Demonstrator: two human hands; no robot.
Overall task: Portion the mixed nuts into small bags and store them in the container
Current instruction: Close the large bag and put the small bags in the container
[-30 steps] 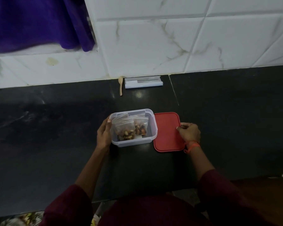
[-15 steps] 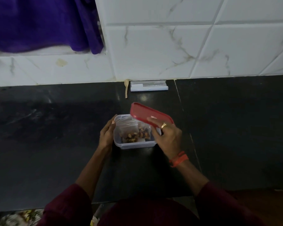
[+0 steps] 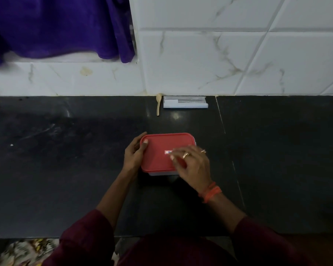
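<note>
Head view, landmark: the red lid [image 3: 161,150] lies flat on the container [image 3: 161,173], which stands on the dark table [image 3: 65,169] straight in front of the person.
Long axis: the lid runs left to right, with one short end toward each hand.
Left hand [image 3: 134,154]: it's at the lid's left end, grasping the container. The thumb lies on the lid's top and the fingers [image 3: 140,136] wrap round the far-left corner.
Right hand [image 3: 192,164]: it's over the lid's near-right part. The fingers [image 3: 178,152] are loosely bent with their tips on the lid by the label, gripping nothing.
Nut bags: hidden under the lid.
Seal: I can't tell whether the rim is clicked down.
Next move, my call: press round the rim. The right hand covers the right end and near edge, and the left thumb is already on the left end.
Beyond the lid: a wooden spoon [image 3: 158,104] and a flat packet [image 3: 185,102] lie by the wall, well apart from it.
</note>
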